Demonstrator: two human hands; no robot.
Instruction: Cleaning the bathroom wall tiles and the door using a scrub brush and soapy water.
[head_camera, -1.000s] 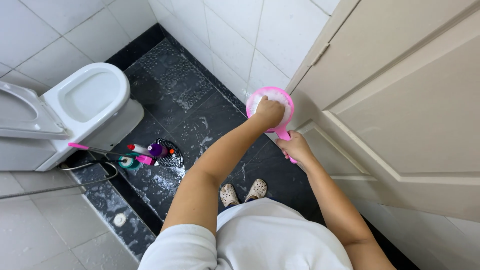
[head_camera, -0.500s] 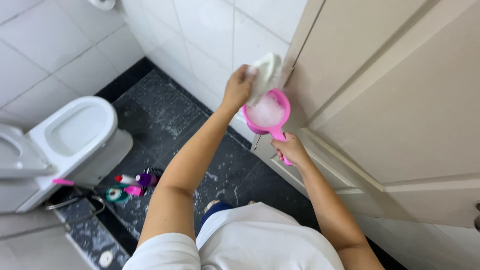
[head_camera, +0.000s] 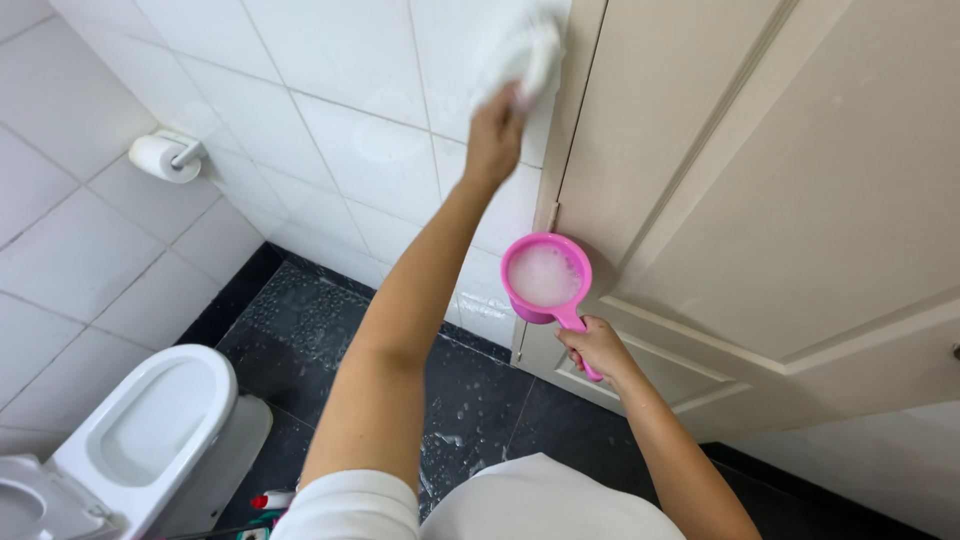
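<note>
Our left hand (head_camera: 495, 140) clasps the white brush (head_camera: 525, 50) on the wall tile (head_camera: 340, 60), and our right hand (head_camera: 597, 345) grips the pink scoop (head_camera: 545, 280), whose suds could spill onto the floor (head_camera: 300, 320) if it tilts.

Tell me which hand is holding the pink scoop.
The right hand grips the pink scoop by its handle, low beside the door. The left hand is raised, pressing a white brush against the wall tiles.

White tiled walls (head_camera: 330, 90), dark, perhaps wet floor (head_camera: 320, 330).
</note>
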